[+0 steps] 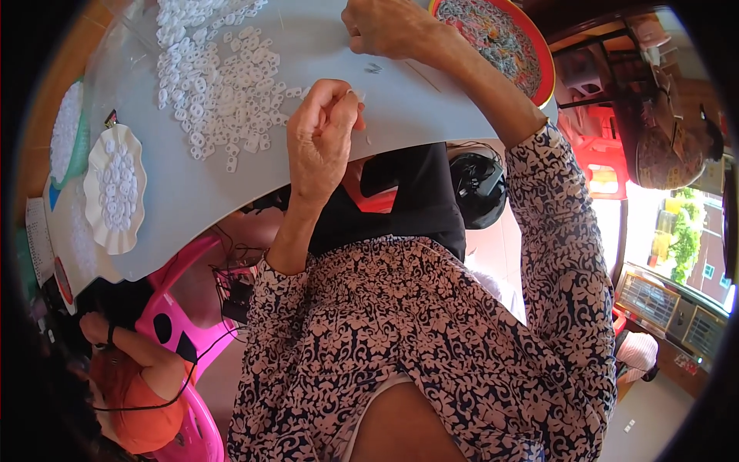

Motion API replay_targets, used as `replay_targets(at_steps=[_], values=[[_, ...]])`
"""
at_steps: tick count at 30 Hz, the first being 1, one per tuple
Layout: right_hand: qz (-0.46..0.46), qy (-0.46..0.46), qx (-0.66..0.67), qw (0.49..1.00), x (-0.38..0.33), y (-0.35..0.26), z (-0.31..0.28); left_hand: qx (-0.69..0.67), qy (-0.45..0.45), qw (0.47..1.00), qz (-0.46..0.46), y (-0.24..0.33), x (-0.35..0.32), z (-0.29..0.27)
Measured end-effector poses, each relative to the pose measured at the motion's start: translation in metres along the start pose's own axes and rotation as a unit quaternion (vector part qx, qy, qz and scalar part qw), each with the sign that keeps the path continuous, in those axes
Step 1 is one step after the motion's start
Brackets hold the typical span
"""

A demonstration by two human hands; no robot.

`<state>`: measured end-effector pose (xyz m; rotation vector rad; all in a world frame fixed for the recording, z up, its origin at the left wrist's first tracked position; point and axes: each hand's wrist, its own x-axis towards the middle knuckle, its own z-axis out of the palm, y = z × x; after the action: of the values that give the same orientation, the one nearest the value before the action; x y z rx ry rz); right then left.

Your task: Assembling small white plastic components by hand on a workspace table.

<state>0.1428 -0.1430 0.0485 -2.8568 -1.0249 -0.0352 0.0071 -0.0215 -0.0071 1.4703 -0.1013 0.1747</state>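
Observation:
My left hand (pixel 322 142) is raised over the table's near edge, its thumb and fingers pinched on a small white plastic piece (pixel 359 96) that only partly shows. Farther off, at the top of the view, my right hand (pixel 392 29) is low over the table with its fingers curled. What those fingers hold, if anything, is hidden. Left of my hands spreads a loose heap of small white plastic pieces with holes (pixel 231 92). A few small grey metal bits (pixel 373 68) lie below my right hand. Beside my right forearm is a round red-rimmed tray (pixel 548 65) of mixed small grey and coloured bits.
On the grey table (pixel 181 192), a scalloped white dish (pixel 98 219) holds more white pieces. A green-edged container (pixel 81 146) stands beyond it. A thin stick (pixel 422 77) lies near my right forearm. At lower left, a person in orange (pixel 146 408) sits by a pink chair (pixel 202 423).

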Motion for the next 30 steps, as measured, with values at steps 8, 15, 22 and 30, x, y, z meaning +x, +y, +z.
replay_targets(at_steps=[8, 15, 22, 30], values=[[0.042, 0.074, 0.336, 0.938, -0.062, -0.009, 0.014, 0.041, -0.023, 0.999, 0.012, 0.005, -0.001, -0.006], [0.085, 0.077, 0.668, 0.736, -0.096, -0.018, 0.037, 0.072, -0.036, 0.997, -0.001, 0.011, 0.0, 0.0], [0.043, 0.11, 0.682, 0.722, -0.1, -0.014, 0.044, 0.096, -0.049, 0.994, 0.021, 0.008, 0.002, 0.002], [-0.016, 0.107, 0.705, 0.701, -0.098, -0.013, 0.05, 0.1, -0.054, 0.993, 0.018, 0.011, 0.001, 0.003]])
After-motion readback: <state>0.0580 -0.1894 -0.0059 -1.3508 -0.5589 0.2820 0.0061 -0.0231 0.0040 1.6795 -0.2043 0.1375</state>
